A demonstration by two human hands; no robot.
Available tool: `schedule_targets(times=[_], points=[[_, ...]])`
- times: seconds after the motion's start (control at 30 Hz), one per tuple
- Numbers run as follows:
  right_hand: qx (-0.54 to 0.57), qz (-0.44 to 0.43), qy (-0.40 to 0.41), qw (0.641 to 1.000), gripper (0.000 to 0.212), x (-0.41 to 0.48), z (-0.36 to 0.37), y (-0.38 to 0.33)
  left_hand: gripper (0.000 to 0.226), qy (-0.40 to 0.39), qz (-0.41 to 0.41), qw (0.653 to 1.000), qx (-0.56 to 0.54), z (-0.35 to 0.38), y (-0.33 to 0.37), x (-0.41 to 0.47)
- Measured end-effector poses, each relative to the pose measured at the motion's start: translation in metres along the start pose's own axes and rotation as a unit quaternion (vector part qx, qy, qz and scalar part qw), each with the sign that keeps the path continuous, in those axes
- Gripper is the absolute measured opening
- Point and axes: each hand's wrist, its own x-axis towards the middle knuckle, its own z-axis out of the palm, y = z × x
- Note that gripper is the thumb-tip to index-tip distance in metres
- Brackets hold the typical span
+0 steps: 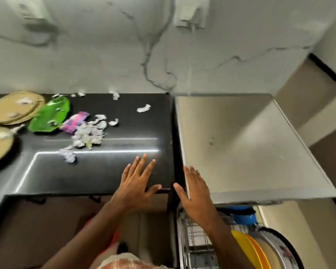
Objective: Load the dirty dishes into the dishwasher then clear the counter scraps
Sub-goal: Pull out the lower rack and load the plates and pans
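Both hands are empty, with the fingers straight. The left hand (138,183) is spread, palm down, over the front right corner of the black counter (124,167), at about 6 o'clock in the view. Whether it presses on the surface cannot be told. The right hand (194,195) lies just beside it at 5 o'clock, fingers together, over the near left edge of the steel top (250,148).

The paper scraps (87,134) sit in a loose heap on the counter at 9 o'clock, well apart from the hands, with stray bits scattered toward the wall. A pink and purple wrapper (76,121) touches the heap at its 10 o'clock side. Just beyond it lies a green plate (50,115), and a stack of tan plates (14,107) is at the far left.

At 5 o'clock, below the steel top, the dishwasher rack (194,237) holds a blue bowl (242,218), a yellow plate (242,247) and a flowered plate (281,251), the plates standing on edge.
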Motion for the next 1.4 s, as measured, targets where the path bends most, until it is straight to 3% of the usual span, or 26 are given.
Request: schedule_targets(times=[0.4, 0.57, 0.7, 0.87, 1.03, 1.17, 1.23, 1.33, 1.4], points=[[-0.049, -0.098, -0.176, 0.978, 0.071, 0.100, 0.163, -0.185, 0.080, -0.021, -0.242, 0.965, -0.095, -0.059, -0.236, -0.096], [-0.166, -0.118, -0.231, 0.951, 0.077, 0.131, 0.216, -0.249, 0.067, 0.006, -0.293, 0.937, -0.190, -0.069, -0.298, -0.126], [-0.275, -0.087, -0.238, 0.927, 0.094, 0.166, 0.236, -0.280, 0.057, 0.030, -0.325, 0.905, -0.274, -0.080, -0.324, -0.127], [-0.346, -0.082, -0.305, 0.883, 0.107, 0.199, 0.231, -0.300, 0.042, 0.096, -0.374, 0.838, -0.385, -0.086, -0.348, -0.090], [-0.401, -0.113, -0.326, 0.849, 0.096, 0.214, 0.224, -0.306, 0.034, 0.137, -0.387, 0.748, -0.521, -0.094, -0.367, -0.026], [-0.398, -0.150, -0.329, 0.843, 0.079, 0.227, 0.216, -0.311, 0.056, 0.152, -0.396, 0.725, -0.542, -0.094, -0.393, 0.026], [-0.388, -0.166, -0.341, 0.840, 0.070, 0.235, 0.209, -0.316, 0.058, 0.174, -0.411, 0.668, -0.596, -0.100, -0.400, 0.051], [-0.359, -0.174, -0.372, 0.838, 0.064, 0.246, 0.200, -0.318, 0.034, 0.209, -0.428, 0.549, -0.687, -0.116, -0.405, 0.081], [-0.337, -0.178, -0.392, 0.838, 0.063, 0.251, 0.195, -0.314, 0.042, 0.225, -0.430, 0.482, -0.730, -0.119, -0.412, 0.095]])
